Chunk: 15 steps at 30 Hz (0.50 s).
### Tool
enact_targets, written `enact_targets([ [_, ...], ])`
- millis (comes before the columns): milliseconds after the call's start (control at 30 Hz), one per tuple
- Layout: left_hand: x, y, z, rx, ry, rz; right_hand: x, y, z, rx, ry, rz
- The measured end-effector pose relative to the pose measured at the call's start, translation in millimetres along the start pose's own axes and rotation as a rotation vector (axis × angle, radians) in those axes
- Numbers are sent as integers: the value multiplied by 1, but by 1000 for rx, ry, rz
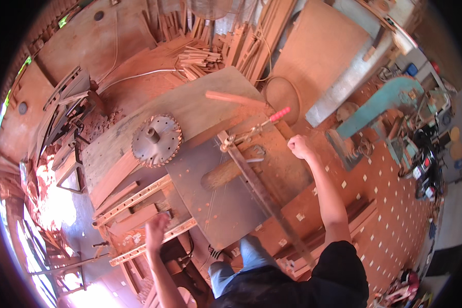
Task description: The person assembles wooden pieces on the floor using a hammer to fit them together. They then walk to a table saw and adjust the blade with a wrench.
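Dusty tabletop (226,220) | right hand (300,147) clenched | left hand (157,229) blurred (can't tell its grip) | toothed disc (165,145) could cut if brushed

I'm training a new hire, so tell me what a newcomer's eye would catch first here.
Probably the big toothed saw blade, left of centre. Next, the bright red handle just beyond the right hand, and the teal machine at upper right.
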<state>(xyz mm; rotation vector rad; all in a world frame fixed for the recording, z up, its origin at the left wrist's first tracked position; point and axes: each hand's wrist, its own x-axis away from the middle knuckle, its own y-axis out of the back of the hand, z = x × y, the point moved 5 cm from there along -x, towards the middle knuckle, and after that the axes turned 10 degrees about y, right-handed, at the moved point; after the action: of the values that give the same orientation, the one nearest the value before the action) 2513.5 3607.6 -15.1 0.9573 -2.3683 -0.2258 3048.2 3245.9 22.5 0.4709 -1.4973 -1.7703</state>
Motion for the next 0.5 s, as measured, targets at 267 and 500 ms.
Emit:
enact_targets([
  [267,-147,46,-55,17,-141,-504,-88,-47,-47,-56,364,54],
  [500,-217,25,-128,-207,-181,-593,-107,-36,-56,234,296,426],
])
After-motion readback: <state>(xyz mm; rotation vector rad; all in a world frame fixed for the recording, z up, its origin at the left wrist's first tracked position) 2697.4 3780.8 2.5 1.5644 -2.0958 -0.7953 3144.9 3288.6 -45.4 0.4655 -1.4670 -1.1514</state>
